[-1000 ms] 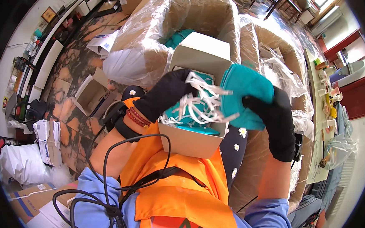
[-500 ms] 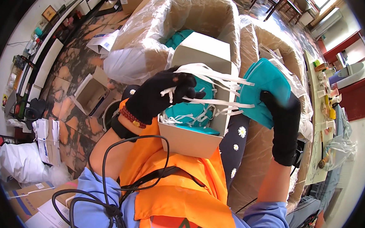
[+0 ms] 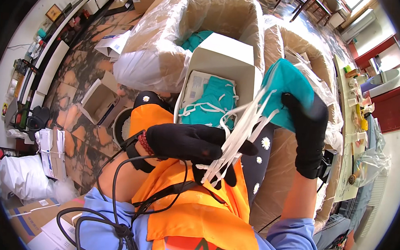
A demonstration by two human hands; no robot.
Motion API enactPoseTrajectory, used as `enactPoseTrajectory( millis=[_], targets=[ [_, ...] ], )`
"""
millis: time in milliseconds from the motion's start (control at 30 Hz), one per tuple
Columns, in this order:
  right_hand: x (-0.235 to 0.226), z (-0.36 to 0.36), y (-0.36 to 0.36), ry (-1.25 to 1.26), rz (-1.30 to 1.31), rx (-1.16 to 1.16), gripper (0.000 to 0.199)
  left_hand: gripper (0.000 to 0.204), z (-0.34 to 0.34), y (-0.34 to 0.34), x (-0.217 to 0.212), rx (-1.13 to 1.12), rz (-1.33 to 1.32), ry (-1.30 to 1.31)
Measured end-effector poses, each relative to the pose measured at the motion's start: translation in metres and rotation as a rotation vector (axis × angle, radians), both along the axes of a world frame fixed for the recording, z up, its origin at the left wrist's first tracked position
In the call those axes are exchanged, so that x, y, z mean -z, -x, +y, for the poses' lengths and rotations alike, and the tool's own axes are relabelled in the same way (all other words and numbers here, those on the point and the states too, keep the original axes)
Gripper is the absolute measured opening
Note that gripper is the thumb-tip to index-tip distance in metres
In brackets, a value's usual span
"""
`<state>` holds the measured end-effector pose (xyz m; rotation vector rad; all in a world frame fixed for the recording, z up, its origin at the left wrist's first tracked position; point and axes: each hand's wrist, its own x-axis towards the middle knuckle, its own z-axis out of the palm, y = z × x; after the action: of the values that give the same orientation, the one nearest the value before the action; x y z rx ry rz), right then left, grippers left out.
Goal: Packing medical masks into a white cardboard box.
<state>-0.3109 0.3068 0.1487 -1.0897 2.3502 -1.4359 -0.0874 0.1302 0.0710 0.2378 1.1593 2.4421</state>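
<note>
My right hand point(image 3: 308, 136), in a black glove, is closed round a stack of teal face masks point(image 3: 288, 82), held right of an open white box. White elastic straps point(image 3: 238, 143) run from the masks down to my left hand point(image 3: 183, 143). That hand, also black-gloved, grips the straps between its fingers in front of the box, above my orange apron point(image 3: 194, 216). The white box point(image 3: 225, 51) rests on my lap with its far flap raised. Inside lie more teal masks point(image 3: 215, 100) with loose straps, beside a printed sheet point(image 3: 195, 85).
A large carton lined with clear plastic point(image 3: 149, 48) stands beyond the box, with teal masks in it. Another lined carton point(image 3: 278, 36) is at its right. A small open box point(image 3: 96, 101) lies on the floor at left. A black cable point(image 3: 114, 184) loops over my left arm.
My left hand has come down toward me, drawing the straps from across the box to its near side. The mask stack in my right hand has risen slightly and tilted.
</note>
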Motion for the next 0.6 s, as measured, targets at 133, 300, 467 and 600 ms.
enactPoseTrajectory(
  millis=[133, 300, 467, 600],
  targets=[
    [-0.004, 0.003, 0.009, -0.009, 0.172, 0.068, 0.024, 0.06, 0.002, -0.001, 0.0, -0.043, 0.045, -0.025],
    [-0.002, 0.011, 0.021, 0.13, 0.216, 0.118, 0.027, 0.027, -0.001, -0.005, 0.019, -0.187, 0.266, 0.05],
    [-0.017, 0.016, 0.015, 0.022, 0.178, 0.124, 0.028, 0.016, -0.012, -0.014, 0.021, -0.325, -0.253, 0.221],
    [-0.025, 0.008, 0.003, 0.123, 0.077, 0.055, 0.026, 0.019, 0.006, -0.003, 0.032, -0.393, -0.106, 0.247]
  ],
)
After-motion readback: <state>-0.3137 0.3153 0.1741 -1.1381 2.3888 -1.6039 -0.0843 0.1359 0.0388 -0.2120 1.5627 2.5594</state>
